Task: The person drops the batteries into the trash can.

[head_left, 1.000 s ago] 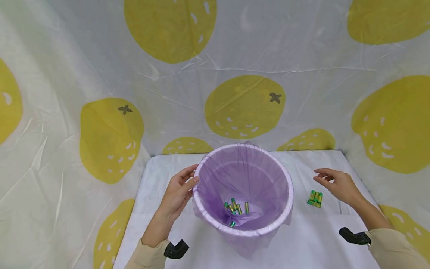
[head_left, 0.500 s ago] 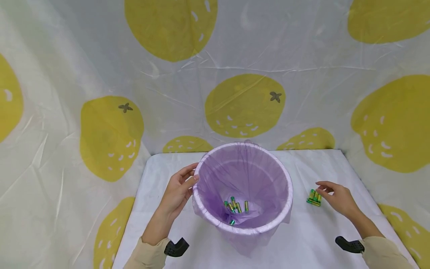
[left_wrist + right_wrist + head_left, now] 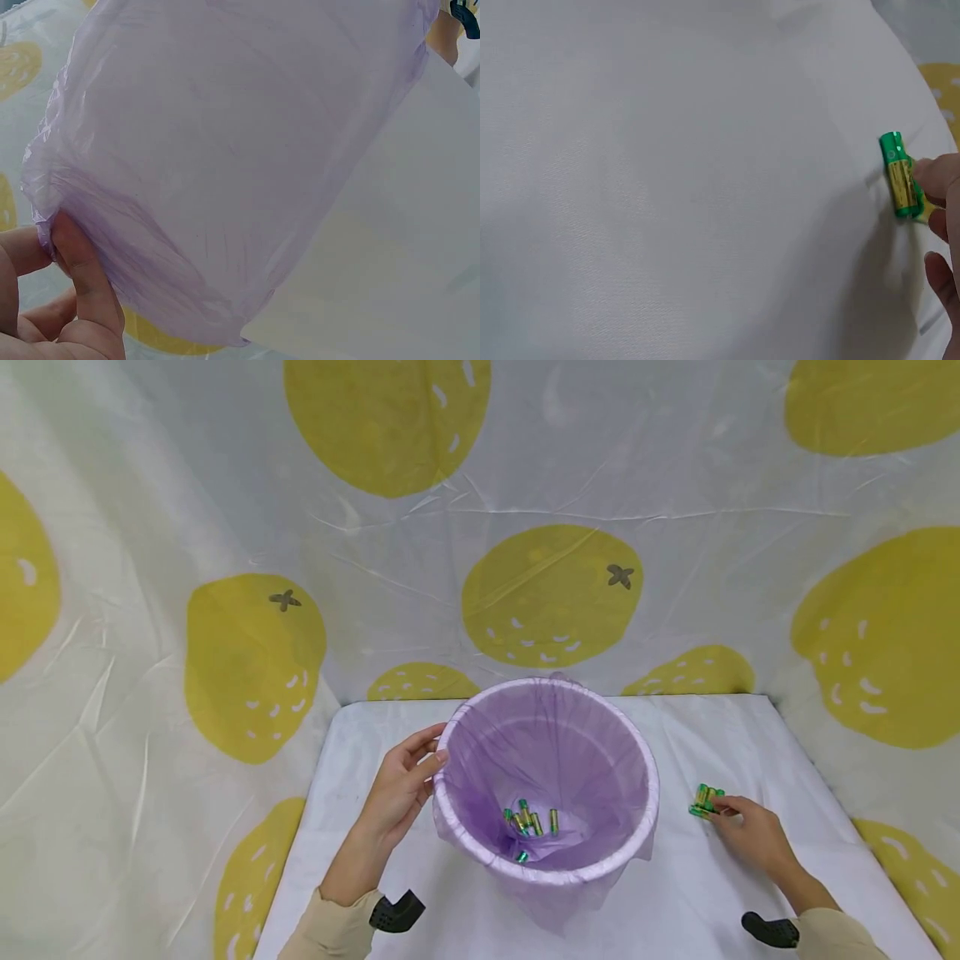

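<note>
A round purple trash bin (image 3: 651, 802), lined with a thin purple bag (image 3: 510, 727), stands mid-table. Several green-and-yellow batteries (image 3: 553, 822) lie at its bottom. My left hand (image 3: 395, 789) grips the bin's left rim, thumb and fingers pinching the edge with the bag folded over it; the left wrist view shows the same pinch on the purple bag (image 3: 225, 150). Right of the bin, my right hand (image 3: 753, 835) is at a small cluster of similar batteries (image 3: 702, 795), its thumb and finger pinching one. A battery (image 3: 901, 176) beside those fingertips partly hides the others in the right wrist view.
A white cloth covers the table (image 3: 675, 918). Behind and beside it hangs a pale curtain (image 3: 405, 568) with large yellow fruit prints. Black wrist-camera mounts (image 3: 397, 912) jut from both sleeves.
My right hand has moved down and toward me onto the battery cluster, its fingers closing in on the batteries. The left hand keeps its hold on the bin's rim.
</note>
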The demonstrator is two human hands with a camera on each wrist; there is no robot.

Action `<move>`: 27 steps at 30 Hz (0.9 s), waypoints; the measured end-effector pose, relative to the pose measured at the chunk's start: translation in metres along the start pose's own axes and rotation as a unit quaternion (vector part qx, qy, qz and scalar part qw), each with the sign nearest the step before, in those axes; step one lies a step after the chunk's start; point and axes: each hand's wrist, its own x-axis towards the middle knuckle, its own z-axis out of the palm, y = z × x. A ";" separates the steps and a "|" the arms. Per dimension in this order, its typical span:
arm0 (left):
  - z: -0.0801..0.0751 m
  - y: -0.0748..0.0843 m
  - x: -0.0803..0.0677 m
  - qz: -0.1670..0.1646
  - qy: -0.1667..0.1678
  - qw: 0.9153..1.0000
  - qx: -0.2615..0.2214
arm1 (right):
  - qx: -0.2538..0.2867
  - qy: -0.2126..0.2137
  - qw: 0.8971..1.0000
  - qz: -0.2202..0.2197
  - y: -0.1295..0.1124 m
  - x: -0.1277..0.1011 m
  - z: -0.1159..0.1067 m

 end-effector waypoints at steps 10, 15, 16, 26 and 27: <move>-0.001 -0.001 0.000 0.003 -0.004 1.000 -0.008 | -0.013 0.003 1.000 -0.020 0.004 0.000 0.013; 0.000 -0.001 -0.001 0.007 -0.005 1.000 -0.006 | -0.030 -0.011 0.999 -0.034 0.004 0.002 0.014; 0.000 -0.001 -0.001 0.007 -0.005 1.000 -0.005 | -0.033 -0.017 0.999 -0.033 0.004 0.002 0.014; -0.001 -0.002 0.000 0.008 -0.005 1.000 0.001 | -0.048 -0.039 0.997 -0.038 0.003 0.002 0.014; -0.001 -0.002 0.000 0.008 -0.004 1.000 0.001 | -0.046 -0.036 0.997 -0.044 0.004 0.002 0.015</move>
